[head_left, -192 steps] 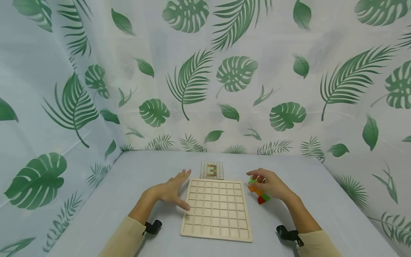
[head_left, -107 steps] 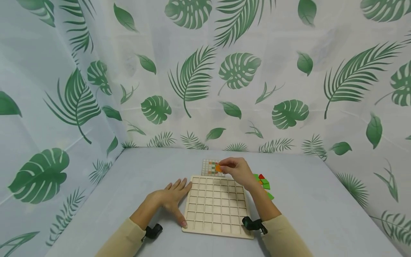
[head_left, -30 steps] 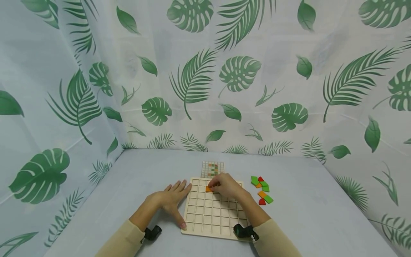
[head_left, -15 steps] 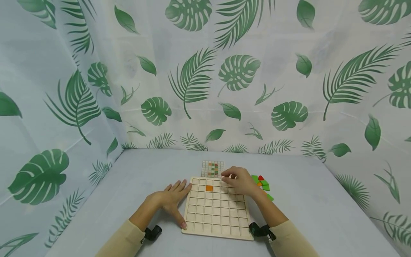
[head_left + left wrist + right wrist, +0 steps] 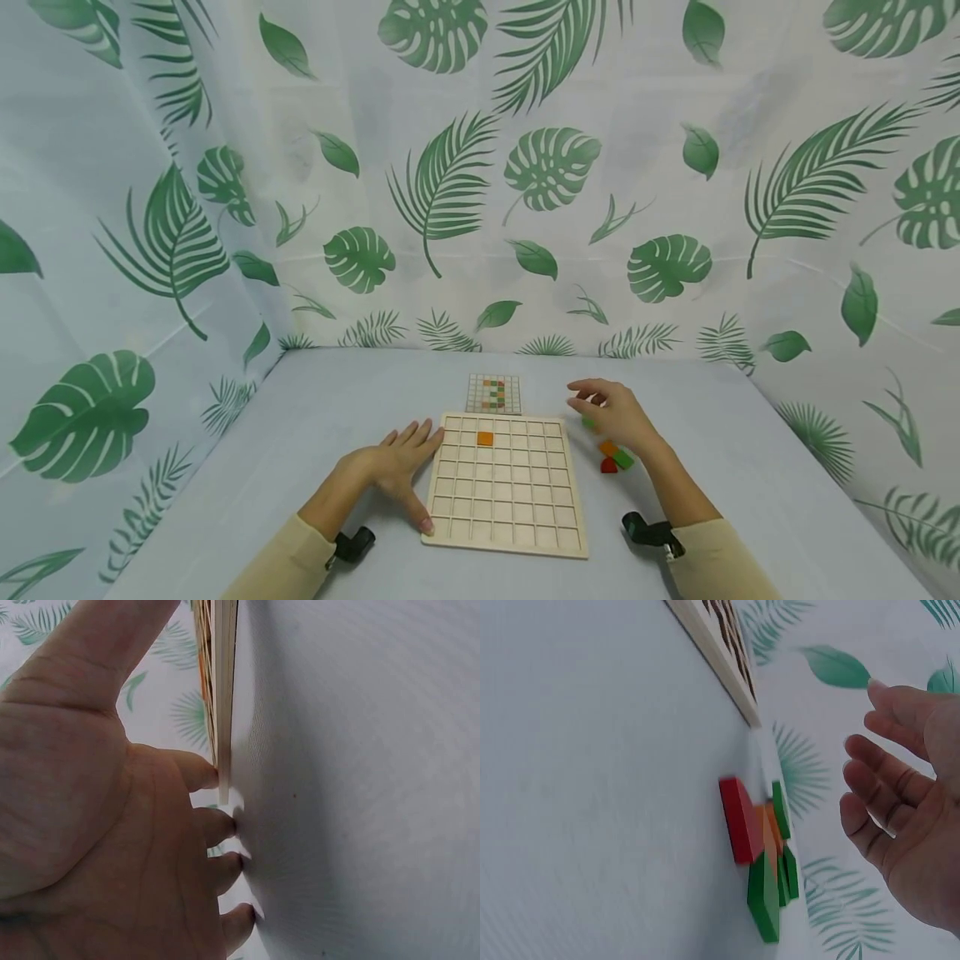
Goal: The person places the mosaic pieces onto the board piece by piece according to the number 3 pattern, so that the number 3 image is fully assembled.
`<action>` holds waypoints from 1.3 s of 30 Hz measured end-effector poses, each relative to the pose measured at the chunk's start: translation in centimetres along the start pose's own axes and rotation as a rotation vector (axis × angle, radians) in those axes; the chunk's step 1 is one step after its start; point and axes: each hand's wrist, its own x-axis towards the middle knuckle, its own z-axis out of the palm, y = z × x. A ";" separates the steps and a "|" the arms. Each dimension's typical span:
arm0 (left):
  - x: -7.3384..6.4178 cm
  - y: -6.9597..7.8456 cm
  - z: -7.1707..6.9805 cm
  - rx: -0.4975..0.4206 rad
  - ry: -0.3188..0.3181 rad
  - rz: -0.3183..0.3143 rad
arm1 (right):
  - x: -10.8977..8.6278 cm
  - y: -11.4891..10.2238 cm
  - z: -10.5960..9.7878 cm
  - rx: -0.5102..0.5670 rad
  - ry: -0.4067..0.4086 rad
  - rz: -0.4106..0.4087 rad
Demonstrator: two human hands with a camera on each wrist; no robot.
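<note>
A square wooden grid board (image 5: 483,510) lies flat with one orange square tile (image 5: 485,438) in a cell of its second row. My left hand (image 5: 393,471) is spread at the board's left side, thumb on the near left corner; in the left wrist view its fingertips reach the board's edge (image 5: 223,712) and the table. My right hand (image 5: 615,417) hovers over loose tiles right of the board, fingers loosely bent with nothing between them. Beneath and beside it show a red tile (image 5: 740,821), a green tile (image 5: 763,900) and an orange tile (image 5: 608,448); the hand hides others.
A small pattern card (image 5: 474,400) with coloured squares on a grid lies just behind the board. The pale tabletop (image 5: 360,375) meets leaf-printed curtains (image 5: 465,183) at the back and sides. Each wrist wears a black camera (image 5: 352,544).
The right hand took an orange tile from the right, set it in the board and let go, then moved back right over the loose tiles. The left hand's thumb slid to the near corner.
</note>
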 end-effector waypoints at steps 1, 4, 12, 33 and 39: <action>0.0 0.0 0.0 0.002 0.001 0.000 | -0.1 0.2 -0.2 -0.003 0.006 0.009; -0.1 0.0 -0.1 0.002 0.003 0.001 | -0.1 0.9 -0.9 -0.009 0.014 0.034; -0.2 0.1 -0.2 -0.003 0.009 0.001 | -0.1 1.6 -1.5 0.001 0.008 0.076; -0.2 0.3 -0.1 -0.005 0.012 0.008 | -0.6 2.5 -0.6 -0.167 -0.092 0.167; -0.2 0.3 0.0 -0.005 0.015 0.011 | -0.6 2.2 -0.3 -0.204 -0.092 0.179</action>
